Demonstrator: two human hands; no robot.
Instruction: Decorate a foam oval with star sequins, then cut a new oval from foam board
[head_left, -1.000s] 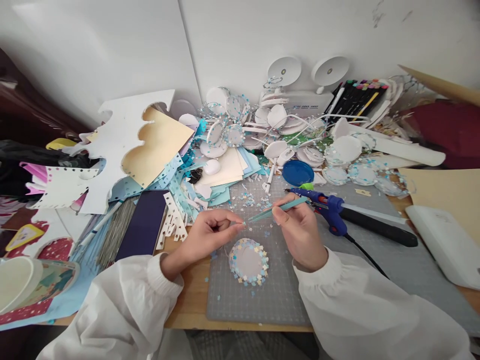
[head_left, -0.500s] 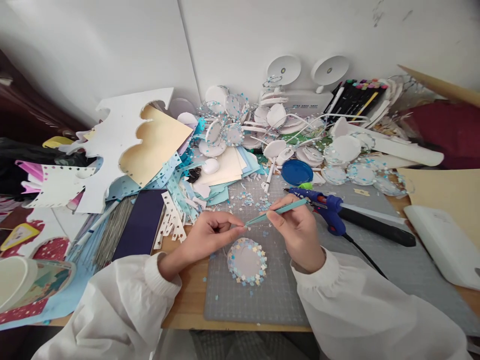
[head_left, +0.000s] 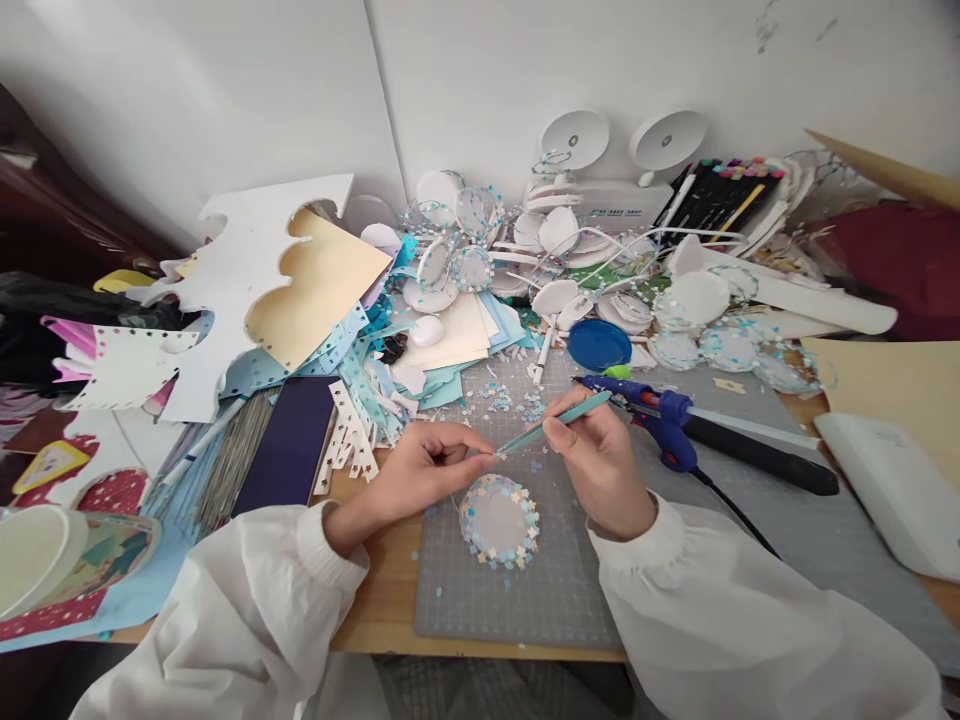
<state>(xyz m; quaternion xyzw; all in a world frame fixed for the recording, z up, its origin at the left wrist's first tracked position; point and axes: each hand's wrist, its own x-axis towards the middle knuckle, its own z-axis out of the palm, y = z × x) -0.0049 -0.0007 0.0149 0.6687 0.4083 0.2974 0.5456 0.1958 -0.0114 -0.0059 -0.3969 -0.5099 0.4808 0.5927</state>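
Observation:
My right hand [head_left: 598,455] is closed around teal tweezers [head_left: 551,424], with their tips angled down to the left. Thumb and forefinger of my left hand [head_left: 431,462] are pinched together right at those tips. Whatever small piece lies between them is too tiny to make out. Just below both hands, a round white disc [head_left: 498,520] rests on the grey cutting mat [head_left: 517,615]. Small blue, white and cream paper stars ring its edge. Loose stars [head_left: 501,397] are scattered on the mat beyond my fingers.
A blue glue gun [head_left: 660,410] with its cord lies to the right, beside a blue lid [head_left: 598,345]. Piled white discs and beaded wire stand along the wall. Cut foam sheets [head_left: 315,280], a dark blue box [head_left: 287,445] and a paper cup [head_left: 75,560] occupy the left.
The whole view has shifted slightly, so things sit a little farther right. The tweezers have tilted a bit more steeply at my left fingertips. Both hands otherwise keep their places.

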